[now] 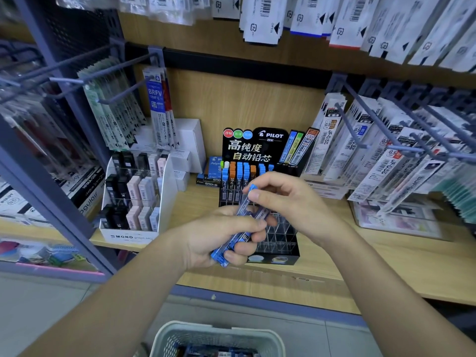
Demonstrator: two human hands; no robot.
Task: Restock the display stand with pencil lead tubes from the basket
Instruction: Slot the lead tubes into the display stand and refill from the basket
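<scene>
Some tubes (221, 353) lie in the basket (180, 331). Left hand (216, 238) grips a bundle (244, 238); right hand (291, 202) pinches one by its cap. Step: singling one out. Next: slot it upright into a free cell of the stand (280, 233) behind.

both forearms reach forward from the lower corners, bare, and the hands meet in the middle. the left hand (216, 238) has its fingers curled round a bundle of lead tubes (233, 244), thumb laid across them. the right hand (291, 202) sits just above it, wrist bent; thumb and forefinger pinch the top end of one tube (247, 199).
</scene>
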